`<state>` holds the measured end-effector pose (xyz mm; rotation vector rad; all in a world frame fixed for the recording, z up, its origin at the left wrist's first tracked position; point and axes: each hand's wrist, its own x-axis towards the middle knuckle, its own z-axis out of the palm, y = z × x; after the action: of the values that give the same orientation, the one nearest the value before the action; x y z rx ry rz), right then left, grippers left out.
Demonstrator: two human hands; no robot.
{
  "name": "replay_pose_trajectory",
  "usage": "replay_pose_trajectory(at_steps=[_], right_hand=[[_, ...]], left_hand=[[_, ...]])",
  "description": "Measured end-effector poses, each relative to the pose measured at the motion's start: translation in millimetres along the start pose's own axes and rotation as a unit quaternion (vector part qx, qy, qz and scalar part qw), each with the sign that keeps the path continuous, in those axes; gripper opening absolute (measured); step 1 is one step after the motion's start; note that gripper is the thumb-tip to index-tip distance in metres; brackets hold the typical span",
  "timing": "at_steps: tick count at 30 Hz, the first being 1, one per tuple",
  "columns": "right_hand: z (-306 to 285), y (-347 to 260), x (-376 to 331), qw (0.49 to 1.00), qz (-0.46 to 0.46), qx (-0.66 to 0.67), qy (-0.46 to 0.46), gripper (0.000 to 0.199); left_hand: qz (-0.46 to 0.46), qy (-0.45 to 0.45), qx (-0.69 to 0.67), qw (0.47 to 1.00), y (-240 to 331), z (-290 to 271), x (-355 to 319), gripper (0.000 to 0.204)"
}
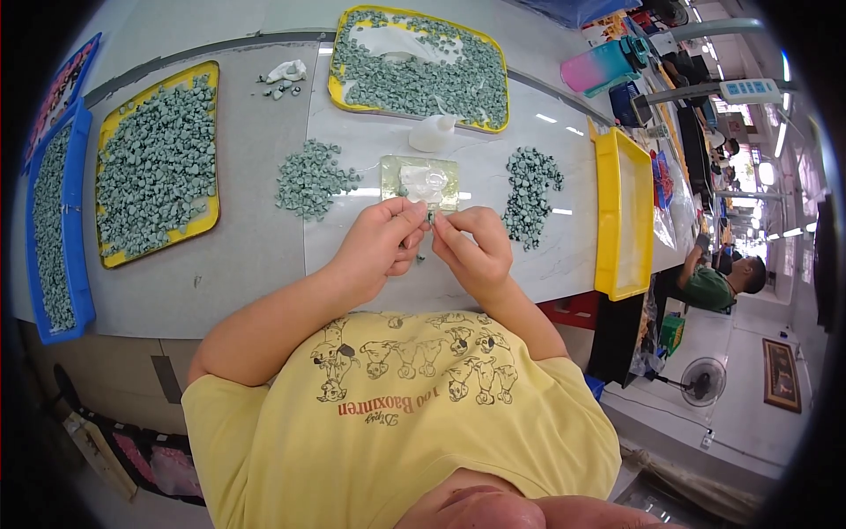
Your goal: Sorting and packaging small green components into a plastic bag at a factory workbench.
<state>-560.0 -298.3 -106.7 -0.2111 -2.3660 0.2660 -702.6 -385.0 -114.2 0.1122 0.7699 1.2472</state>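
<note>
Grey-green small part (430,215) pinched between both hands (381,240) (471,249), fingertips closed on it; best kept low over desk (264,256), grip steady.

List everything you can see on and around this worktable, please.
small part: one, grey-green, pinched between both hands
loose piles: two, grey-green, left and right of the hands
yellow trays: three; two full of parts, one at right empty
blue tray: one, far left, holding parts
flat sheet: one, pale, beyond the hands
white cup: one, mid-table
floor fan: one, lower right
left hand: one
right hand: one
</note>
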Motion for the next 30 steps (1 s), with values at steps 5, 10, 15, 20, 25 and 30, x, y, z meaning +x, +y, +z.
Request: replay_pose_trajectory(at_steps=[5,10,15,20,25,30], right_hand=[[6.6,-1.3,-1.8,1.000,-0.011,0.021,0.020,0.026],[6.6,-2.0,-4.8,0.999,-0.002,0.040,0.017,0.025],[2.8,-0.7,-7.5,0.998,0.012,0.055,0.010,0.024],[-24.4,10.7,-0.2,0.965,0.165,0.140,-0.150,0.029],[-24.8,9.0,15.6,0.961,0.196,0.071,-0.181,0.035],[-15.0,-1.4,28.1,0.943,0.154,-0.015,-0.295,0.040]], left_hand=[[0.024,0.028,0.046,0.998,-4.2,-0.4,-1.7,0.020],[0.051,0.033,0.080,0.995,-6.7,1.2,-1.9,0.020],[0.058,0.050,0.110,0.991,-8.4,2.0,1.2,0.021],[-0.032,0.035,0.161,0.986,-14.9,-0.7,1.9,0.025],[-0.071,0.046,0.202,0.976,-14.5,3.0,2.3,0.027],[-0.075,0.051,0.218,0.972,-10.7,9.6,-2.2,0.031]])
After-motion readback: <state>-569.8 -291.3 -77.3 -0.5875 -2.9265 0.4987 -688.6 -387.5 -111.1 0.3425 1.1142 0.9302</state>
